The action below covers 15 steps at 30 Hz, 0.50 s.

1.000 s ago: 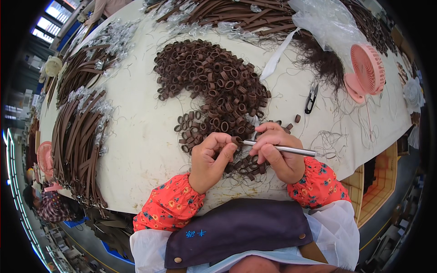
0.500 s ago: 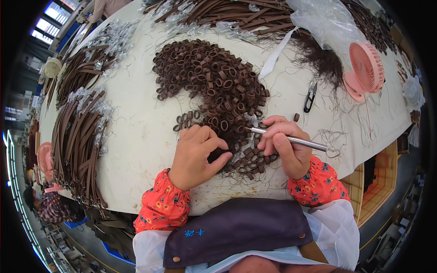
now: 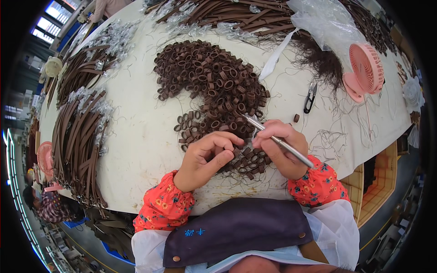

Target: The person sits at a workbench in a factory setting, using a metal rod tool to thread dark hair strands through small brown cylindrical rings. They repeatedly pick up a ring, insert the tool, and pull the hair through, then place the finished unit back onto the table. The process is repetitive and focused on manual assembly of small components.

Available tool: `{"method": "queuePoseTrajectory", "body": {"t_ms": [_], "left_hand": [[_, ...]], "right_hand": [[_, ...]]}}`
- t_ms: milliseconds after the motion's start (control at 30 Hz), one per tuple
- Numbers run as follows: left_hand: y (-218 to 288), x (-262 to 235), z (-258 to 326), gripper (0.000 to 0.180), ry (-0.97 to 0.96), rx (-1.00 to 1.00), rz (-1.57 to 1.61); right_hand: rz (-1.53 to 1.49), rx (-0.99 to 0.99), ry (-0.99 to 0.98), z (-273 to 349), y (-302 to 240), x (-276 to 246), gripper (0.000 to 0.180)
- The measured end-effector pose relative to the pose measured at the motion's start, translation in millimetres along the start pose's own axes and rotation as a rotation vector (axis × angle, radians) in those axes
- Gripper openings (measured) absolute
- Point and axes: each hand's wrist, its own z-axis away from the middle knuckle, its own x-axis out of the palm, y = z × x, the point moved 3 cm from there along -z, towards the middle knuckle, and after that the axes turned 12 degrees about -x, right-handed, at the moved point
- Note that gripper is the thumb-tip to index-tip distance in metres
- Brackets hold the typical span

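Note:
A large heap of small brown strap loops (image 3: 214, 68) lies on the pale table, with a smaller cluster of loops (image 3: 250, 164) between my hands. My left hand (image 3: 202, 157) is at the near edge of the heap, its thumb and forefinger closed on a small brown loop (image 3: 237, 150) that the fingers partly cover. My right hand (image 3: 287, 148) grips a slim silver pen-shaped tool (image 3: 277, 140), slanted with its thin tip toward the heap and its back end toward my wrist. Loose dark threads lie around the smaller cluster.
Black thread snips (image 3: 310, 98) and a single loop (image 3: 296, 118) lie to the right, near a pink fan (image 3: 365, 68). Bundled brown straps (image 3: 79, 145) line the left side; more straps (image 3: 236, 13) and a clear plastic bag (image 3: 325, 22) lie at the back.
My left hand has moved slightly right and turned, its thumb and forefinger now at a loop. The tool in my right hand has tilted steeper, its tip moving farther from me.

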Motion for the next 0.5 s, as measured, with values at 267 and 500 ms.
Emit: {"method": "queuePoseTrajectory", "body": {"t_ms": [267,500], "left_hand": [[-27,9,-2,0.011,-0.119,-0.075,0.318],[-29,0,-3,0.012,0.134,0.029,-0.089]], "right_hand": [[0.187,-0.145,-0.103,-4,-1,14,0.033],[0.181,-0.009,-0.030,-1,-2,11,0.034]]}}
